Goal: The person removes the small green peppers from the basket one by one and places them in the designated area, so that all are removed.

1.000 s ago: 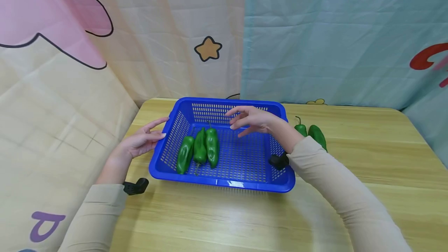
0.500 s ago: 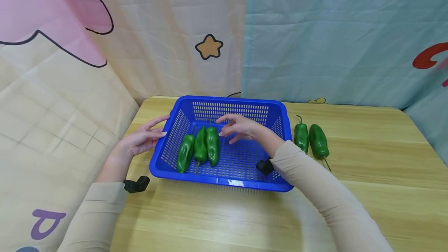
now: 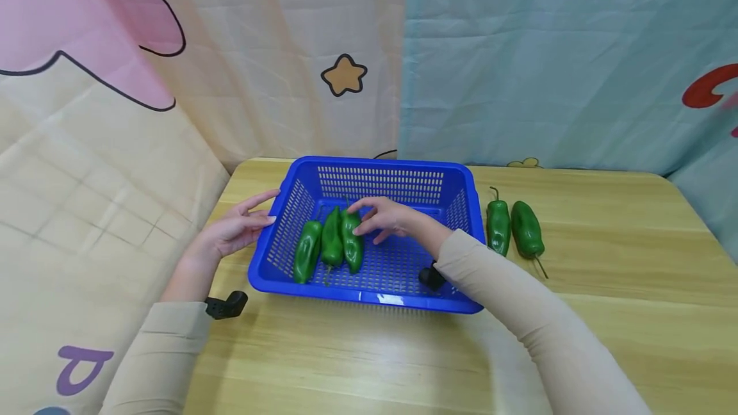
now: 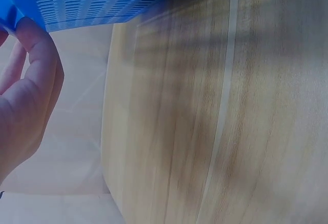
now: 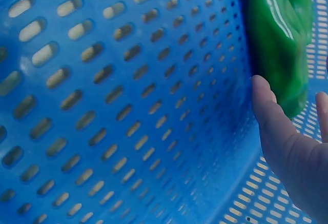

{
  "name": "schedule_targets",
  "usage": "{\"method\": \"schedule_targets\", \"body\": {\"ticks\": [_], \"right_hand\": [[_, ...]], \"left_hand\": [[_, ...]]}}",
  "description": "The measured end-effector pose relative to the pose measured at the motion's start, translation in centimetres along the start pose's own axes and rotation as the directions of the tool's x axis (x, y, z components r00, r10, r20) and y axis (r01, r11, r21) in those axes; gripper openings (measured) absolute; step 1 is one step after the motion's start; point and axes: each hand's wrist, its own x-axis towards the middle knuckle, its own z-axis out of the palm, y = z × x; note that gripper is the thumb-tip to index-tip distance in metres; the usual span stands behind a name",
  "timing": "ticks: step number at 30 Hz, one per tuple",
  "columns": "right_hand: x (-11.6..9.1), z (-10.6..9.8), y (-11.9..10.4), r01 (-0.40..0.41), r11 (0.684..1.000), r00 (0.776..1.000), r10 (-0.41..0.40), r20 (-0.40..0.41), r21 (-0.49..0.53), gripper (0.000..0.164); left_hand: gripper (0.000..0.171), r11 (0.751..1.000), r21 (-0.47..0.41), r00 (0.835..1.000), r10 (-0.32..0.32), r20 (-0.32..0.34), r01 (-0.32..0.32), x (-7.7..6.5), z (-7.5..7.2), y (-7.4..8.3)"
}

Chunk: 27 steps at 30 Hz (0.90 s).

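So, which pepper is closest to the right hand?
The rightmost pepper inside the basket: the right hand is just beside it; the other four lie farther away.

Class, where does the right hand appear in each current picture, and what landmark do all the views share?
Head: the right hand is just right of centre, slightly below the middle.
Left wrist: not in this picture.
Right wrist: the right hand is at the lower right edge.
Shared landmark: the blue basket, upper left in left wrist, filling most of right wrist.
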Motion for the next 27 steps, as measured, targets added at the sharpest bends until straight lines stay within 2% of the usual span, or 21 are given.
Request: {"method": "schedule_targets", "body": {"ticks": [5, 16, 27], "right_hand": [[0.5, 0.3, 0.1, -0.001, 1.000, 1.000, 0.000, -0.010, -0.026, 0.053], [0.9, 1.2, 0.6, 0.006, 1.000, 1.000, -0.006, -0.031, -0.012, 0.062], [1.1, 1.9, 0.7, 0.031, 0.994, 0.999, -0.034, -0.019, -0.106, 0.068]], "left_hand": [[0.050, 1.000, -0.021, 1.000, 0.010, 0.017, -0.010, 0.0, -0.2, 0.1], [0.050, 1.000, -0.024, 0.999, 0.016, 0.031, -0.015, -0.2, -0.2, 0.1], [0.050, 0.999, -0.032, 0.999, 0.023, 0.043, -0.022, -0.1, -0.2, -0.1]]}}
